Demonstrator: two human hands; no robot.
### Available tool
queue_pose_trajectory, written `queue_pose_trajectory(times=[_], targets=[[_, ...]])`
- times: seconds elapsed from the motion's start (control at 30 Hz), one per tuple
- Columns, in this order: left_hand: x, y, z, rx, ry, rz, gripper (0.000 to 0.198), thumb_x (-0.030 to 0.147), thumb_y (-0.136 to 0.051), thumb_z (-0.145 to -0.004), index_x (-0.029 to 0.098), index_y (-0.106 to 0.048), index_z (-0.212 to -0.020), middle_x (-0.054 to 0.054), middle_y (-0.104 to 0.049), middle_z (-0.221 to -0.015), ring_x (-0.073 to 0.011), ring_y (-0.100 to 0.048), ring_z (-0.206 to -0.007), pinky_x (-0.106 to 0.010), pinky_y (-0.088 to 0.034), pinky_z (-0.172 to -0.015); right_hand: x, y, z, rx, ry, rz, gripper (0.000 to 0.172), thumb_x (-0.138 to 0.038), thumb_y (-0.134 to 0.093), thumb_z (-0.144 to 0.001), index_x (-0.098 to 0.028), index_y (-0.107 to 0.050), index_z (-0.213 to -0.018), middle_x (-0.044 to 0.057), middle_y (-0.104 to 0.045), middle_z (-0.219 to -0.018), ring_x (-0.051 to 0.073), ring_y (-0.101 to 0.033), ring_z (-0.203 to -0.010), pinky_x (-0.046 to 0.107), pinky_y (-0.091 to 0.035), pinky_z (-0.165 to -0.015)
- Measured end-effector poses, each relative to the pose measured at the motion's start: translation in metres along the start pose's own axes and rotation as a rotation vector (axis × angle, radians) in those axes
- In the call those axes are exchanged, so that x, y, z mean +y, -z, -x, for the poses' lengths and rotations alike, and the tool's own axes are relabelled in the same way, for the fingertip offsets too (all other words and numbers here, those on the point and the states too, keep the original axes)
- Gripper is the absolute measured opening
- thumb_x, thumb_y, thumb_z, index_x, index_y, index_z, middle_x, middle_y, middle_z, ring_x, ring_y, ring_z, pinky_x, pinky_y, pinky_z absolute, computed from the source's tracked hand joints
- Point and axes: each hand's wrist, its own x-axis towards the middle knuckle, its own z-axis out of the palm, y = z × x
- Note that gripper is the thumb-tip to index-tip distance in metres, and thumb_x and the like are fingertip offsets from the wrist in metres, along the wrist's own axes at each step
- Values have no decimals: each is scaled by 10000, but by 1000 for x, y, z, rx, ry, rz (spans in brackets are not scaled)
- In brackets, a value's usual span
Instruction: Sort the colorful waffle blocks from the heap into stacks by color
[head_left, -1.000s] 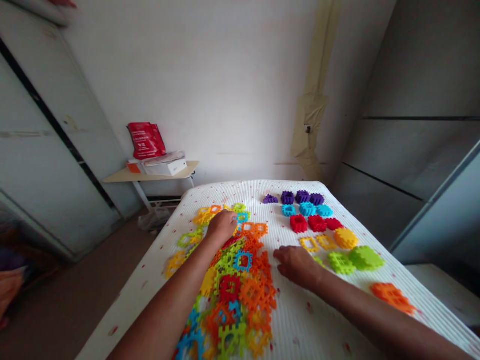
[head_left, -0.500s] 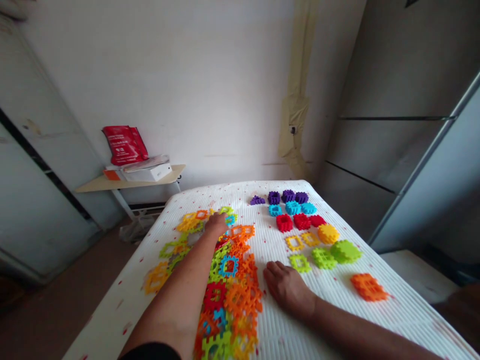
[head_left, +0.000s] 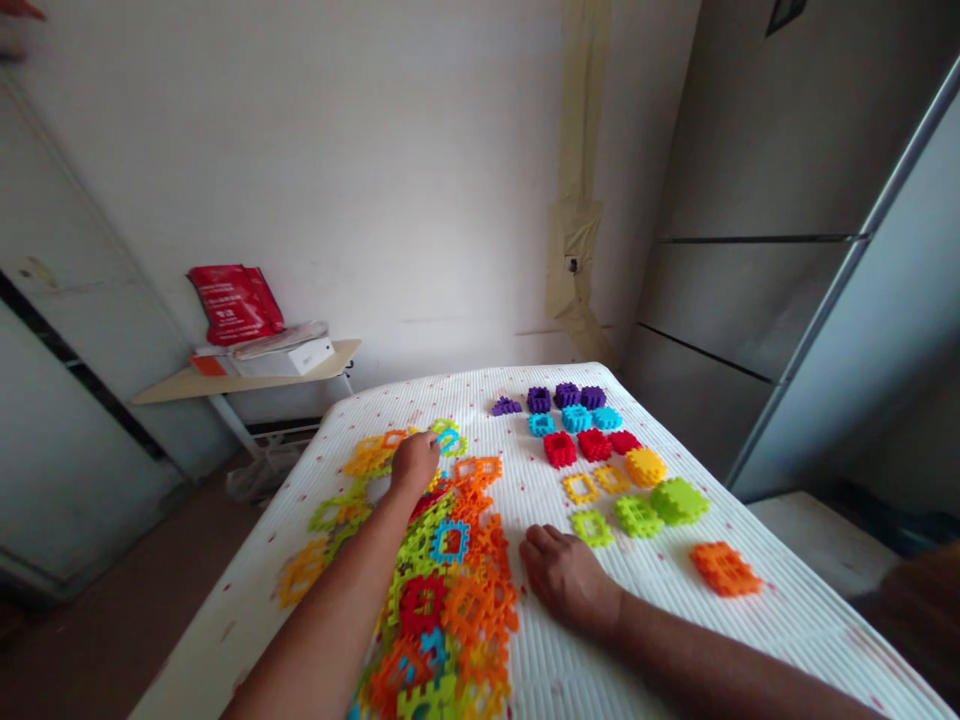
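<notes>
The right hand (head_left: 570,582), loosely curled, had drawn off the green frame (head_left: 592,527), leaving it uncovered left of the green blocks (head_left: 637,516); the left hand (head_left: 415,462) stayed over the far pile (head_left: 471,605), both grips impossible to tell.

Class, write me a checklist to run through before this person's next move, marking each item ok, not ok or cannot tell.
1. Left hand gripping a piece: cannot tell; its fingertips are hidden.
2. Right hand off the mixed pile: ok; it rests on the white cover beside it.
3. Mixed pile all one colour: not ok; orange, red, lime and blue pieces overlap.
4. Purple pieces in their own row: ok, at the far end.
5. Orange stack apart from the lime stack: ok; cover shows between them.
</notes>
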Motion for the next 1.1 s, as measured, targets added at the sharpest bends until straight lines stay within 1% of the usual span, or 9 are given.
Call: queue_pose_trajectory(times=[0.1, 0.2, 0.33, 0.47, 0.6, 0.73, 0.87, 1.0, 1.1], targets=[[-3, 11, 21, 25, -23, 181, 263, 228, -478, -760, 179, -667, -937, -57, -702, -877, -196, -628, -864, -268, -458, -753, 0, 0, -1, -3, -11, -18, 121, -132, -449, -862, -165, -550, -804, 43, -565, -839, 141, -502, -726, 250, -360, -599], [-6, 21, 54, 57, -11, 329, 305, 289, -506, -736, 157, -614, -989, -28, -681, -783, -166, -631, -725, -246, -474, -651, 1, 3, -2, -6, -27, -44, 154, -108, -432, -854, -161, -559, -784, 46, -572, -829, 133, -513, -711, 234, -375, -604], [-4, 35, 98, 54, 80, 675, 235, 353, -584, -653, 158, -590, -783, 30, -577, -574, -123, -547, -528, -220, -435, -525, 3, 13, -6, -15, -27, -156, 177, -82, -422, -827, -159, -579, -799, 45, -585, -815, 129, -546, -726, 215, -411, -632], [0, 40, 124, 31, 176, 899, 237, 327, -644, -593, 149, -624, -748, 26, -594, -605, -106, -528, -551, -215, -430, -559, -1, 24, -17, 97, 5, -417, 231, -129, -472, -805, -179, -569, -1009, 58, -604, -984, 117, -569, -752, 216, -445, -659], [0, 36, 137, 30, 202, 962, 266, 313, -640, -611, 147, -638, -819, 2, -639, -700, -130, -578, -651, -238, -464, -643, -9, 29, -34, 206, -38, -674, 217, -191, -493, -821, -188, -573, -1022, 38, -621, -914, 101, -551, -660, 224, -450, -626], [-1, 32, 144, 0, 164, 970, 340, 315, -628, -643, 149, -630, -940, -26, -670, -812, -160, -616, -767, -268, -484, -732, -18, 25, -50, 213, -159, -991, 168, -293, -512, -838, -178, -593, -930, 5, -602, -759, 101, -529, -626, 217, -437, -571], [0, 28, 148, -17, 111, 952, 276, 313, -620, -665, 152, -637, -888, -33, -671, -808, -166, -620, -769, -268, -489, -734, -26, 17, -52, 188, -200, -1224, 206, -367, -540, -823, -185, -589, -904, -14, -570, -699, 87, -492, -578, 206, -415, -529], [2, 22, 150, -26, 40, 877, 207, 301, -595, -693, 165, -632, -845, -19, -665, -767, -165, -622, -735, -261, -492, -691, -32, 12, -44, 214, -188, -1276, 160, -328, -590, -779, -186, -567, -848, -20, -564, -694, 83, -493, -577, 200, -408, -538], [4, 19, 151, -7, -41, 758, 170, 287, -580, -714, 176, -643, -825, -20, -670, -766, -165, -624, -736, -265, -490, -700, -33, 14, -37, 289, -166, -1050, 83, -265, -566, -786, -184, -556, -798, -18, -561, -685, 85, -495, -573, 197, -404, -538]])
